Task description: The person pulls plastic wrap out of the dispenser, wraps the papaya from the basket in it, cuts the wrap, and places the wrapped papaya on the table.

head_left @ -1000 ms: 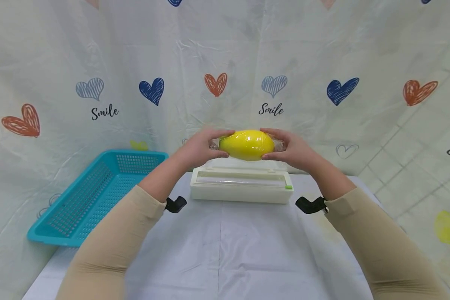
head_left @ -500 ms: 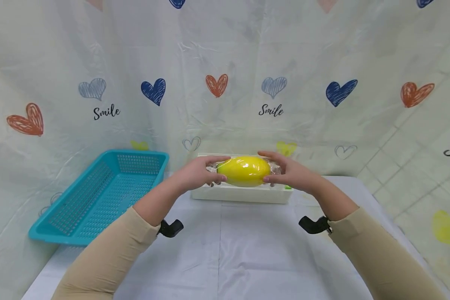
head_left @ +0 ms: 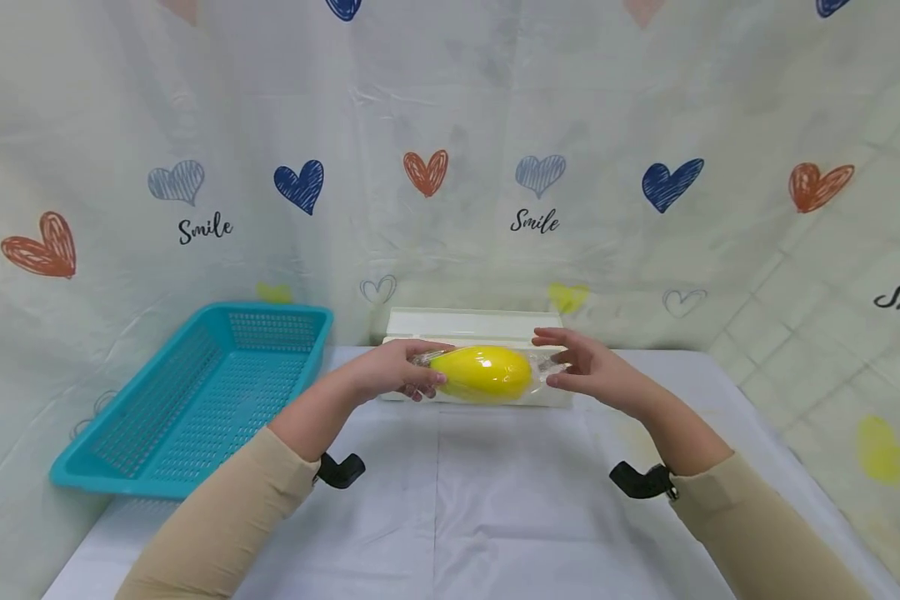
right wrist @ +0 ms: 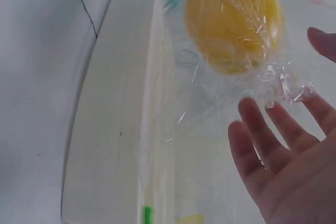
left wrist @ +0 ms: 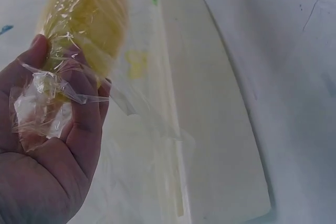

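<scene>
In the head view, a smooth yellow oval fruit (head_left: 483, 372), wrapped in clear plastic film, is held up over the white cling film dispenser (head_left: 457, 318). My left hand (head_left: 390, 370) grips its left end, thumb in front; in the left wrist view the fingers (left wrist: 79, 103) curl round the bunched film there. At the other end my right hand (head_left: 596, 372) is apart from the fruit, its fingers spread. Loose film (right wrist: 286, 85) trails from the fruit near those fingertips in the right wrist view. Much of the dispenser is hidden behind the fruit and hands.
A blue perforated plastic basket (head_left: 195, 400) stands at the left of the table. White cloth (head_left: 435, 500) covers the table. Behind it hangs a pale curtain (head_left: 465, 100) printed with hearts and the word Smile.
Both hands have brought the wrapped fruit down in front of the dispenser. My right hand has let go of its right end and opened its fingers; the left hand still holds on.
</scene>
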### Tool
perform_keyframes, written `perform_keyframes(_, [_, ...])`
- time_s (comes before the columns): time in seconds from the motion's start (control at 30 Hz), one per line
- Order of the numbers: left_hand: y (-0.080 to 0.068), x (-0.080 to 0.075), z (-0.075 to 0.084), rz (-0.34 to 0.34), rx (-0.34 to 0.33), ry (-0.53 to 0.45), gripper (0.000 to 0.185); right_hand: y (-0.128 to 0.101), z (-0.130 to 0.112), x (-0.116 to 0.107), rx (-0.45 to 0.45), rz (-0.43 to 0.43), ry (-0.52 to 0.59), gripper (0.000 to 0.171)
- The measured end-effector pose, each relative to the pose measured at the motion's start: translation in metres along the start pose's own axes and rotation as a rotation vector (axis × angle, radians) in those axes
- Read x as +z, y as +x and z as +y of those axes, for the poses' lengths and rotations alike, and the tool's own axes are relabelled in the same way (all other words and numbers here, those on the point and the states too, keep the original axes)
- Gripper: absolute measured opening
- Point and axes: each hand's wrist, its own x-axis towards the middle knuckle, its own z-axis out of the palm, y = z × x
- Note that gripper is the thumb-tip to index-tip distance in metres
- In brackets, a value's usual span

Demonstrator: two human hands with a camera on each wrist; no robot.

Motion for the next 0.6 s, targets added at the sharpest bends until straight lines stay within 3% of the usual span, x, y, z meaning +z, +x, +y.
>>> perform_keyframes(0.13, [0.0, -0.001, -0.006, -0.002, -0.007, -0.027, 0.053, -0.003, -0.011, 0.013, -0.076, 0.11, -0.221, 0.08])
perform_keyframes(0.33, [0.005, -0.004, -0.01, -0.032, -0.029, 0.01, 0.053, 0.007, -0.013, 0.041, -0.221, 0.097, -0.718, 0.096])
perform_keyframes(0.43, [0.008, -0.008, -0.011, -0.058, -0.043, 0.029, 0.052, 0.013, -0.004, 0.048, -0.259, 0.109, -0.792, 0.096])
perform_keyframes(0.6, [0.011, -0.014, -0.013, -0.095, -0.061, 0.064, 0.05, 0.022, 0.006, 0.052, -0.269, 0.126, -0.73, 0.087])
